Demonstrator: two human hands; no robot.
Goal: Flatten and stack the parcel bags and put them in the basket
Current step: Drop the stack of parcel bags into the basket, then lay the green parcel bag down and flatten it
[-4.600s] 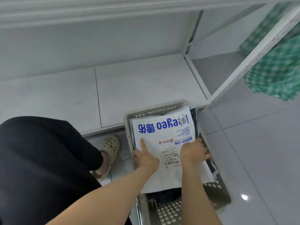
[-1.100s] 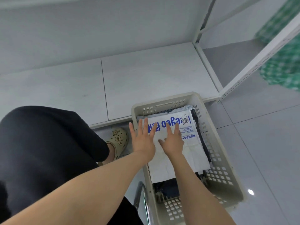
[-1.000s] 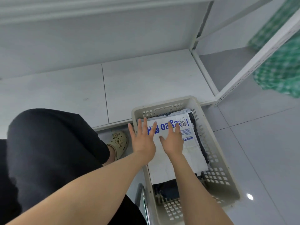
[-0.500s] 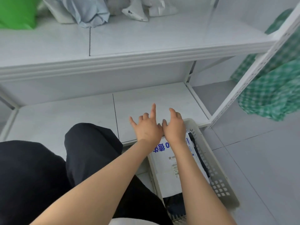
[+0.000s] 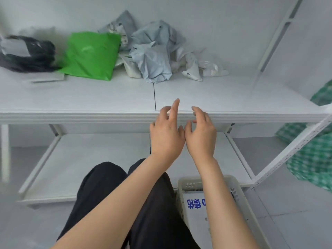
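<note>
My left hand (image 5: 166,133) and my right hand (image 5: 201,135) hover side by side in front of the upper shelf's edge (image 5: 89,115), both empty with fingers apart. At the back of that shelf lie crumpled grey and white parcel bags (image 5: 154,56), a green bag (image 5: 91,54) and a black bag (image 5: 28,53). Down at the lower right the beige basket (image 5: 190,184) stands on the floor. A flat white bag with blue print (image 5: 195,207) lies on top inside it, partly hidden by my right forearm.
A lower shelf board (image 5: 100,159) runs under the upper one. A white slotted upright (image 5: 294,146) slants at the right, with green checked cloth (image 5: 316,164) behind it. My black-trousered legs (image 5: 125,203) fill the lower middle.
Both hands have left the white bag in the basket and risen to the upper shelf's edge. The view has tilted up, so the heap of bags on the shelf shows.
</note>
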